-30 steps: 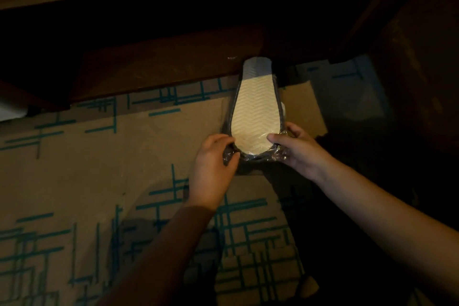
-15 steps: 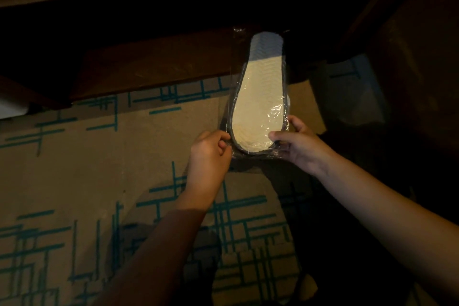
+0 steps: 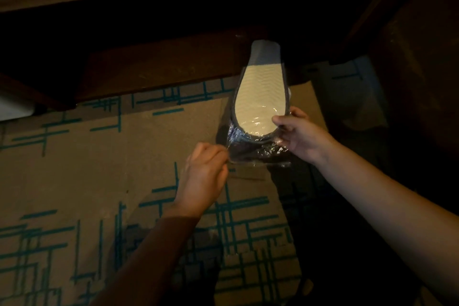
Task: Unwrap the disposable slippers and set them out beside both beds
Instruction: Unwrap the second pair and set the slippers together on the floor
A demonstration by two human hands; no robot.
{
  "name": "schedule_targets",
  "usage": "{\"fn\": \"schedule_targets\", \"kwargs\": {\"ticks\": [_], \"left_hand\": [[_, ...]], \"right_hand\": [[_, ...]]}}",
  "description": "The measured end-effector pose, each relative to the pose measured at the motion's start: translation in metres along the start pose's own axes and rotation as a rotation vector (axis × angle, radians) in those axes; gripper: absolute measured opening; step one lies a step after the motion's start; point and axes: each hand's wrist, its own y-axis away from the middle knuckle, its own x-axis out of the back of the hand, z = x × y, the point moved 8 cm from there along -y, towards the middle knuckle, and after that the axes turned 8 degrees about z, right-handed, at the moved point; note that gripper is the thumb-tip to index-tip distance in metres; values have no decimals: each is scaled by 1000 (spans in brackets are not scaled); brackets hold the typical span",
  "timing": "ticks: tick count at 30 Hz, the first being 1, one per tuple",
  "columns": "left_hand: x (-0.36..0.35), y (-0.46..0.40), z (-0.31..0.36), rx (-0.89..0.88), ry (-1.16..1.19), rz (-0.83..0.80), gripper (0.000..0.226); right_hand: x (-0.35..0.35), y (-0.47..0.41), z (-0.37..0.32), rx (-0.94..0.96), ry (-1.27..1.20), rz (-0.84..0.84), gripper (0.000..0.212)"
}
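The pack of slippers (image 3: 260,97) is held up over the patterned carpet (image 3: 74,169), sole side towards us, its far end reaching over the dark wooden furniture (image 3: 154,72) behind. It is in its clear plastic wrapper (image 3: 258,154), which bunches and glints at the near end.

The right hand (image 3: 303,134) grips the near right edge, thumb on the pale sole and fingers curled round behind. The left hand (image 3: 206,171) is curled closed at the wrapper's near left corner, fingers pinching the film there and drawing it taut.

I'd judge the pack very light and flat, the sole bending easily, so it needs no firm hold. The film looks thin, slick and crinkly; it will likely slip unless pinched hard at a loose corner or seam. The sensible places to take hold seem to be the ones in use: one hand steadying the slippers through the plastic, the other tugging the slack end. Little here could break; the wrapper may tear unevenly.
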Motion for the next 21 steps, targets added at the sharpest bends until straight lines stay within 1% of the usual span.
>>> {"fn": "schedule_targets", "kwargs": {"ticks": [1, 2, 4, 6, 8, 9, 10, 11, 12, 13, 15, 16, 17, 19, 21], "left_hand": [[0, 2, -8, 67, 27, -1, 16], [0, 5, -15, 167, 77, 10, 24], [4, 10, -24, 426, 229, 96, 38], [12, 17, -25, 693, 339, 252, 39], [18, 28, -26, 978, 430, 435, 38], [21, 32, -25, 1077, 499, 523, 34], [21, 33, -23, 1117, 577, 582, 26], [19, 32, -21, 1130, 648, 582, 19], [13, 30, -17, 1146, 709, 521, 18], [4, 27, -13, 1174, 772, 424, 19], [-19, 25, 0, 1289, 929, 209, 15], [-31, 26, 5, 1361, 1026, 123, 13], [-38, 26, 10, 1421, 1097, 71, 15], [-45, 27, 7, 1503, 1109, 57, 19], [-47, 28, 1, 1534, 1100, 102, 22]], "right_hand": [[-2, 1, 1, 0, 15, 0, 37], [-3, 0, 3, -2, 24, 8, 37], [-6, 0, 9, -10, 30, 22, 43], [-8, -1, 16, -3, 33, 49, 52], [-8, -1, 18, 19, 56, 85, 50], [-7, 0, 19, 26, 68, 98, 49], [-7, 0, 19, 30, 73, 105, 49], [-7, 0, 19, 34, 71, 105, 51], [-7, 1, 19, 41, 67, 105, 54], [-7, 1, 18, 53, 69, 105, 57], [-8, 4, 15, 102, 77, 103, 57], [-10, 5, 14, 130, 67, 102, 55], [-11, 7, 13, 150, 44, 99, 52], [-14, 9, 14, 156, -17, 84, 51], [-17, 11, 20, 136, -37, 52, 51]]}}
